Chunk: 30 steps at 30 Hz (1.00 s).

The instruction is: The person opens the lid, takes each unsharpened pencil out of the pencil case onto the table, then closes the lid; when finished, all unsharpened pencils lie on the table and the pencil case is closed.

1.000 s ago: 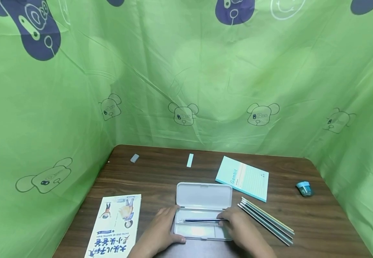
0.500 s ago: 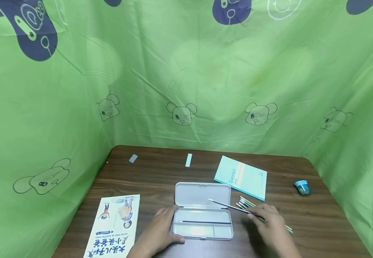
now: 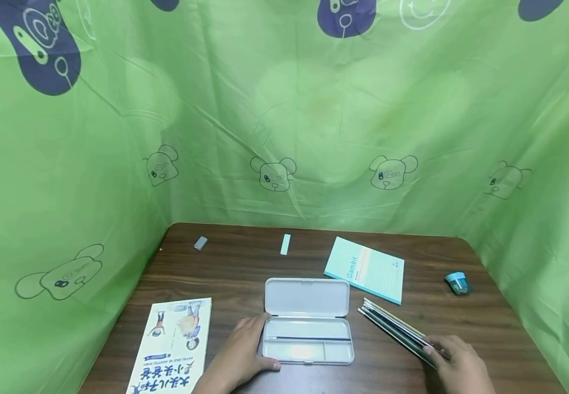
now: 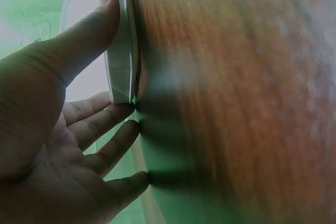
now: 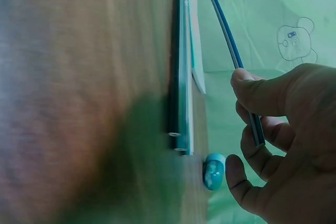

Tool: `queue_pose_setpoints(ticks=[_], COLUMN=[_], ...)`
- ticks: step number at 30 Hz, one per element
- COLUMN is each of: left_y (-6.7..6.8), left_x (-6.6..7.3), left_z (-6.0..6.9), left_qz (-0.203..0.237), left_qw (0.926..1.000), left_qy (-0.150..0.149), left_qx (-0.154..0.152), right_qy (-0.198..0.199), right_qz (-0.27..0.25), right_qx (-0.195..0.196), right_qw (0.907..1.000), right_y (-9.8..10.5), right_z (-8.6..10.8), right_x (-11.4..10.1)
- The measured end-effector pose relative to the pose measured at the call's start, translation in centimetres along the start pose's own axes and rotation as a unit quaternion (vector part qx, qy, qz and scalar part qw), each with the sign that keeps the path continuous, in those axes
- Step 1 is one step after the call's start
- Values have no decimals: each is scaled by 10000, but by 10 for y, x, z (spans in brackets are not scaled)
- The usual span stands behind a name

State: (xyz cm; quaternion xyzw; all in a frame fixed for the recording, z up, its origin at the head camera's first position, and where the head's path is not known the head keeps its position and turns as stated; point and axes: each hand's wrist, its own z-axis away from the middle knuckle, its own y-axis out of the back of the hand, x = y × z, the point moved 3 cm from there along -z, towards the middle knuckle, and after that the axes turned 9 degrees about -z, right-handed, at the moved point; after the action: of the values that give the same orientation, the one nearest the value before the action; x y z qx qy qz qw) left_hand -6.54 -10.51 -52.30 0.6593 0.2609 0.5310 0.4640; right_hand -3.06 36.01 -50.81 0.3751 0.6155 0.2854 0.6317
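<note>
A white pencil case (image 3: 309, 298) lies with its lid raised in the head view; one dark pencil (image 3: 309, 339) lies in its tray. My left hand (image 3: 245, 350) rests at the case's left end, thumb along the front wall and fingers spread, lightly bent. In the left wrist view the thumb touches the case wall (image 4: 121, 51). My right hand (image 3: 459, 364) pinches a blue-striped pencil (image 5: 223, 22) near one end between thumb and fingers. It hovers just above several pencils (image 5: 181, 77) lying together on the table, right of the case.
A light-blue notebook (image 3: 365, 269) lies behind the pencils, and a blue sharpener (image 3: 458, 283) sits at the right. Toward the back are a grey eraser (image 3: 201, 243) and a pale strip (image 3: 285, 244). A picture book (image 3: 171, 345) lies at the left. Green curtains (image 3: 284, 109) enclose the table.
My right hand has lifted a pencil out of the case and carried it right, over the loose pencils. The left hand stays at the case. The head view has shifted slightly.
</note>
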Motion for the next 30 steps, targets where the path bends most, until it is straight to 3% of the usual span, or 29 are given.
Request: queue_pose_setpoints(ticks=[5, 12, 24, 30], left_y=[-1, -1, -1, -2], left_x=[-1, -2, -1, -2], left_z=[0, -1, -1, -1], left_qz=[18, 41, -33, 29], left_qw=[10000, 10000, 10000, 10000], left_qy=[-5, 57, -62, 25], left_qx=[23, -42, 60, -36], right_qy=[74, -261, -511, -481], right_qz=[-10, 102, 87, 130], right_qx=[-342, -754, -950, -933], right_qw=[9994, 9968, 9941, 9944], right_y=[-14, -23, -30, -32], right_z=[3, 0, 0, 1], right_x=[-1, -2, 0, 1])
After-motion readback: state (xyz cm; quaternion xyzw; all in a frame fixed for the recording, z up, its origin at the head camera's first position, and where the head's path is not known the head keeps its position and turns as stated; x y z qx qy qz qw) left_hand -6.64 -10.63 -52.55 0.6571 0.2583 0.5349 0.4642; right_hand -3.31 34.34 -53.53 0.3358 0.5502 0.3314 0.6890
